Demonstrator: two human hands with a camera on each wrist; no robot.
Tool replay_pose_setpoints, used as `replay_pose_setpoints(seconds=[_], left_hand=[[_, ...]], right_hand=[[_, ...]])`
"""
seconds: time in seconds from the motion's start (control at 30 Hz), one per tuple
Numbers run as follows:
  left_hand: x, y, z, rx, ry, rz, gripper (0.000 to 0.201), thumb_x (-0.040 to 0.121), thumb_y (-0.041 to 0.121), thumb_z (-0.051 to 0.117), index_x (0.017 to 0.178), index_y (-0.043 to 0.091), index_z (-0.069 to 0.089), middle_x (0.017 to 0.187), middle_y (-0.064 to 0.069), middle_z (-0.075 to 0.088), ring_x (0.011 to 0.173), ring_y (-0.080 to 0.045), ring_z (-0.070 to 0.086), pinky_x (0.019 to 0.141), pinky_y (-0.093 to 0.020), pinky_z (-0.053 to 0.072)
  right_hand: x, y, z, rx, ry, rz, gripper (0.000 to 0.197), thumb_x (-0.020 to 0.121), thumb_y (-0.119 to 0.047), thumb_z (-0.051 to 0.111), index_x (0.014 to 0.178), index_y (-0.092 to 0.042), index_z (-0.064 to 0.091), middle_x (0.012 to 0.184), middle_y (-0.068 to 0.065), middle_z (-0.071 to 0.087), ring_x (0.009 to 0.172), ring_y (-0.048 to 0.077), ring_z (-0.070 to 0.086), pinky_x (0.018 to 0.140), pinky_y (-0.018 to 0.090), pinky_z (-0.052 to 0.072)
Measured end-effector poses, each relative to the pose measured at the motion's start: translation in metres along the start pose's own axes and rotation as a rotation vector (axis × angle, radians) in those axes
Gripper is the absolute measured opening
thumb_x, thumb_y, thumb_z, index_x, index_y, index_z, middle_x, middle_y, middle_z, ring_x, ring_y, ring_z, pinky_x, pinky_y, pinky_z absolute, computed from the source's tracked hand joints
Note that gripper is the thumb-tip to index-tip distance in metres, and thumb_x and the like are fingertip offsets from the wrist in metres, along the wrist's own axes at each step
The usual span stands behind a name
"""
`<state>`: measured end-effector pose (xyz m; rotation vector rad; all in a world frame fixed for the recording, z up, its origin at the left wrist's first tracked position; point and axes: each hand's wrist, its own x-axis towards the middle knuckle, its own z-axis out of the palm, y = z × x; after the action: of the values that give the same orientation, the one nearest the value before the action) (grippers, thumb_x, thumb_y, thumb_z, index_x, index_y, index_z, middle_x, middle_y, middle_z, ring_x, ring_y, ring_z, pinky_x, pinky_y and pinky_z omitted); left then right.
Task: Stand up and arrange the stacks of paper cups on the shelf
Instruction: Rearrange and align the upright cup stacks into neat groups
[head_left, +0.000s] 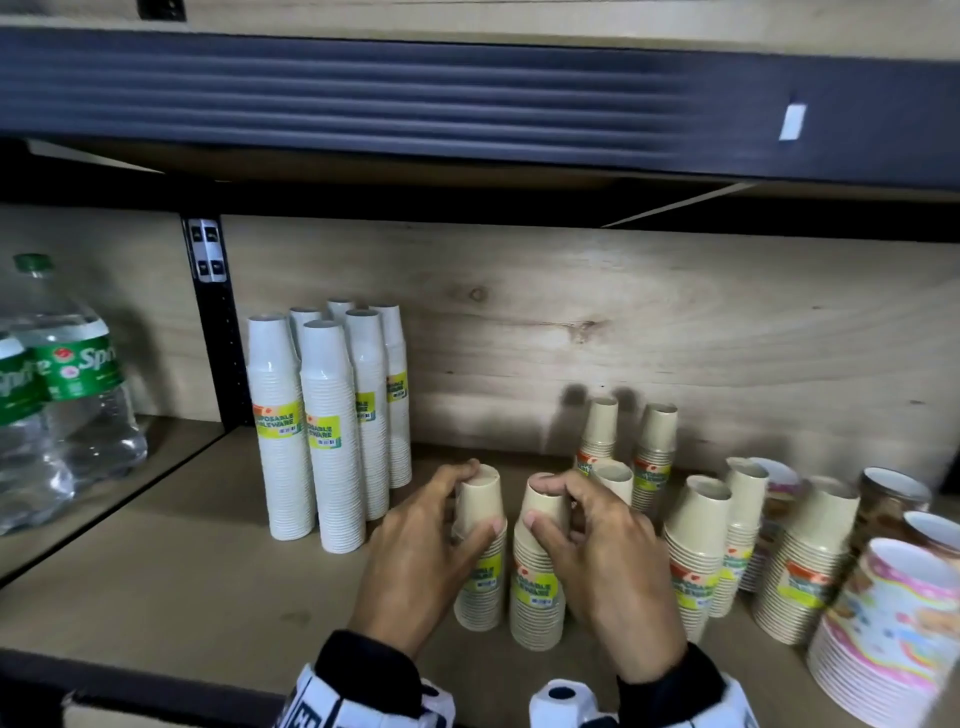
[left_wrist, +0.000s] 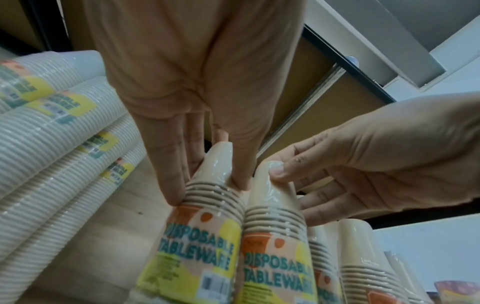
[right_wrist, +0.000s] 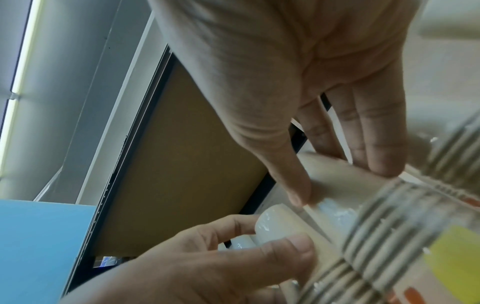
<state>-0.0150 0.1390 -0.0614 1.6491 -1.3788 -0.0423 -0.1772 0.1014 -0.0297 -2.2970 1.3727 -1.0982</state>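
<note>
Two wrapped beige paper cup stacks stand upright side by side near the front of the wooden shelf (head_left: 197, 582). My left hand (head_left: 478, 501) grips the top of the left stack (head_left: 483, 577), thumb on the right side and fingers over the top. My right hand (head_left: 540, 501) pinches the top of the right stack (head_left: 537, 597). The left wrist view shows both stacks' tops (left_wrist: 202, 246) (left_wrist: 278, 257) touching each other. Several tall white cup stacks (head_left: 322, 431) stand at the back left. More beige stacks (head_left: 652, 447) (head_left: 696, 551) stand behind and to the right.
Two Sprite bottles (head_left: 78, 395) stand in the left bay beyond a black upright (head_left: 218, 332). Patterned paper bowls and cups (head_left: 888, 623) crowd the right end. The upper shelf's dark beam (head_left: 467, 104) hangs overhead. Bare shelf board lies in front of the white stacks.
</note>
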Motion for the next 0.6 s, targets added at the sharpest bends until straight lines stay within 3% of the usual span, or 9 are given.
replay_pose_setpoints(seconds=[0.1,0.2,0.3,0.4,0.6], left_hand=[[0.003,0.002,-0.002,0.002,-0.015,0.006,0.05,0.075,0.042,0.077,0.12,0.04,0.055,0.107,0.018,0.069,0.09,0.007,0.064,0.082,-0.026,0.054],[0.013,0.005,-0.008,0.029,-0.036,0.006,0.053,0.075,0.041,0.077,0.123,0.037,0.054,0.109,0.014,0.069,0.091,0.002,0.065,0.083,-0.026,0.053],[0.035,0.006,-0.022,0.116,-0.041,-0.008,0.062,0.077,0.044,0.074,0.133,0.033,0.05,0.115,0.007,0.069,0.099,-0.009,0.066,0.087,-0.028,0.051],[0.063,0.002,-0.032,0.175,-0.058,0.004,0.061,0.076,0.045,0.074,0.131,0.034,0.051,0.115,0.001,0.068,0.101,-0.018,0.066,0.086,-0.033,0.052],[0.122,-0.01,-0.017,0.239,-0.13,-0.027,0.045,0.079,0.033,0.073,0.121,0.029,0.058,0.117,0.002,0.068,0.103,-0.021,0.065,0.088,-0.033,0.051]], right_hand=[[0.004,-0.008,-0.003,-0.069,-0.044,-0.013,0.025,0.085,-0.041,0.065,0.108,-0.038,0.057,0.103,-0.019,0.066,0.095,0.005,0.063,0.079,0.025,0.046],[0.015,-0.018,-0.012,-0.088,-0.086,-0.002,0.024,0.086,-0.036,0.065,0.109,-0.036,0.059,0.106,-0.015,0.068,0.104,0.009,0.061,0.084,0.026,0.043],[0.029,-0.031,-0.023,-0.083,-0.078,-0.005,0.024,0.087,-0.031,0.064,0.11,-0.033,0.059,0.107,-0.012,0.068,0.107,0.013,0.06,0.085,0.025,0.041],[0.05,-0.043,-0.026,-0.087,-0.1,-0.015,0.024,0.09,-0.026,0.059,0.113,-0.031,0.055,0.112,-0.006,0.064,0.111,0.018,0.058,0.085,0.026,0.039],[0.112,-0.045,0.023,-0.135,-0.186,0.06,0.026,0.09,-0.013,0.055,0.116,-0.015,0.053,0.119,0.01,0.064,0.114,0.03,0.058,0.093,0.033,0.045]])
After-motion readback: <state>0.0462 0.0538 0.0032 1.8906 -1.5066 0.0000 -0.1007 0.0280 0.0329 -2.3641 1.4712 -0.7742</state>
